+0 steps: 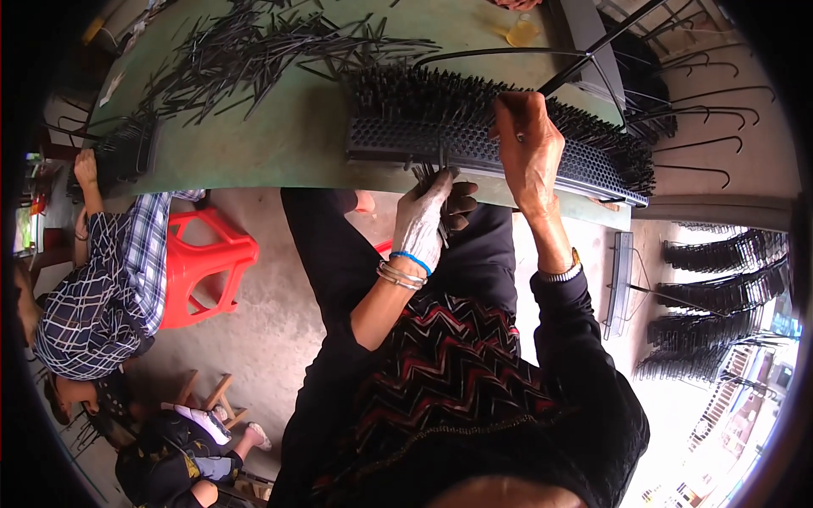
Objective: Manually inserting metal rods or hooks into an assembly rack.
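Note:
In front of me on the green table lies a long black perforated rack (398, 140). Many short black sticks (398, 97) stand upright in its far rows, while the near rows show bare holes. My left hand (421, 216), in a white glove with dark fingertips, is closed around a small bundle of thin black sticks (423, 176) at the rack's near edge. Bare and closed in a pinch, my right hand (531, 152) is over the right half of the rack. Whatever its fingertips hold is hidden.
Loose black sticks (246, 63) are heaped at the far left of the green tabletop (254, 161). A yellow cup (523, 32) stands at the back. Red stool (207, 267) and a co-worker in a checked top (97, 292) are at left. Wire hooks (707, 114) stick out at right.

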Available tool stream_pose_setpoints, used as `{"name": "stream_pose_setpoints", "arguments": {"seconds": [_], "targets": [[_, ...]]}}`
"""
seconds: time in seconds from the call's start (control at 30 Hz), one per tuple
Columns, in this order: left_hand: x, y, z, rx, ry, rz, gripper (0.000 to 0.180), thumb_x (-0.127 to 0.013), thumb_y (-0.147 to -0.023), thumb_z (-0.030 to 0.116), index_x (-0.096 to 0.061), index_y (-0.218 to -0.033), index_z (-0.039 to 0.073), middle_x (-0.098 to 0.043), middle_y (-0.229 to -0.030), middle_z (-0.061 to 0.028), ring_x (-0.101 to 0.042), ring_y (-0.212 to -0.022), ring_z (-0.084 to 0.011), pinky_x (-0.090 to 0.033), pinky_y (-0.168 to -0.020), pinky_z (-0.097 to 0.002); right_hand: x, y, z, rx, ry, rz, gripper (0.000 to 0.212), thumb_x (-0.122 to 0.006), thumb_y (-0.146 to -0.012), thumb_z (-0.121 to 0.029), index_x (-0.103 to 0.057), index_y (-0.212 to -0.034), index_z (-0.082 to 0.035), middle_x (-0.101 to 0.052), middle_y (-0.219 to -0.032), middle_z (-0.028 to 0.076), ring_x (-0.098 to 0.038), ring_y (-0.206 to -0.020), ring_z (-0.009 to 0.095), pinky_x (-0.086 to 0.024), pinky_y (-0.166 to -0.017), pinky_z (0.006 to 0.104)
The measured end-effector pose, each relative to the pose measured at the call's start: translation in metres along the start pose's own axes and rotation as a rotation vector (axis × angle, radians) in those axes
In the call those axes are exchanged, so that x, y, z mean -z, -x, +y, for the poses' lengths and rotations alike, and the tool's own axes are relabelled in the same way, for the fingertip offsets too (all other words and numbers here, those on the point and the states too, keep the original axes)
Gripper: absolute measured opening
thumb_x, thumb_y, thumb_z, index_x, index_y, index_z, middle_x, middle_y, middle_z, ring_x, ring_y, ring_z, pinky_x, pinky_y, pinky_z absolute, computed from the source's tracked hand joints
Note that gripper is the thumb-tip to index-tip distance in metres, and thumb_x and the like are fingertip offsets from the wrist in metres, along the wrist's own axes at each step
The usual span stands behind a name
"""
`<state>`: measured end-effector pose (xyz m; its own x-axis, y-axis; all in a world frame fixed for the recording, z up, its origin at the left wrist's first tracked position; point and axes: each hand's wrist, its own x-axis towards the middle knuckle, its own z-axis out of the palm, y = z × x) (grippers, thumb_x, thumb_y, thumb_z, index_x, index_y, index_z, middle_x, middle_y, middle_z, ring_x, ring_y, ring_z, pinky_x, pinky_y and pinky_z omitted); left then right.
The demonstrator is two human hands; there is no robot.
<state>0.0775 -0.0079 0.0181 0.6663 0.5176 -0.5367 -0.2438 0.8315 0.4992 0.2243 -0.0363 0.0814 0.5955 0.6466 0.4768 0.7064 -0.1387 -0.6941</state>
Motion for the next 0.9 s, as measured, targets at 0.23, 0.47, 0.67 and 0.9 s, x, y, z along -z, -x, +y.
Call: {"name": "stream_pose_setpoints", "arguments": {"seconds": [0.23, 0.47, 0.67, 0.9], "targets": [[0.004, 0.003, 0.001, 0.009, 0.019, 0.000, 0.029, -0.058, -0.096, 0.027, -0.061, -0.108, 0.001, -0.068, -0.080, -0.0110, -0.059, -0.056, -0.0122, -0.043, -0.044, -0.0236, -0.008, -0.008, 0.012, 0.114, 0.096, 0.010, 0.010, -0.062, -0.090, -0.002, -0.057, -0.099, -0.001, -0.066, -0.079, 0.007, -0.064, -0.061, 0.010, -0.049, -0.056, 0.0231], [-0.001, 0.012, 0.006, 0.033, -0.024, 0.030, 0.028, -0.059, -0.096, 0.028, -0.063, -0.108, 0.002, -0.064, -0.075, -0.0071, -0.053, -0.053, -0.0071, -0.038, -0.043, -0.0215, -0.004, -0.011, 0.003, 0.085, 0.071, -0.062, 0.010, -0.062, -0.090, -0.003, -0.059, -0.099, -0.002, -0.068, -0.081, 0.008, -0.067, -0.067, 0.011, -0.050, -0.058, 0.0242], [-0.002, 0.016, 0.005, 0.063, 0.011, -0.018, 0.028, -0.059, -0.096, 0.028, -0.062, -0.108, 0.002, -0.063, -0.075, -0.0072, -0.049, -0.052, -0.0054, -0.035, -0.043, -0.0200, -0.007, -0.014, 0.004, 0.093, 0.009, -0.116, 0.010, -0.063, -0.090, -0.005, -0.059, -0.099, -0.002, -0.069, -0.085, 0.010, -0.070, -0.073, 0.014, -0.053, -0.066, 0.0258], [-0.002, 0.019, 0.004, 0.076, 0.051, -0.004, 0.026, -0.059, -0.096, 0.027, -0.061, -0.105, 0.002, -0.065, -0.077, -0.0094, -0.048, -0.051, -0.0055, -0.033, -0.042, -0.0195, -0.007, -0.012, 0.002, 0.089, 0.022, -0.111, 0.010, -0.063, -0.090, -0.005, -0.059, -0.098, -0.002, -0.070, -0.088, 0.011, -0.072, -0.080, 0.016, -0.053, -0.067, 0.0260]]}}
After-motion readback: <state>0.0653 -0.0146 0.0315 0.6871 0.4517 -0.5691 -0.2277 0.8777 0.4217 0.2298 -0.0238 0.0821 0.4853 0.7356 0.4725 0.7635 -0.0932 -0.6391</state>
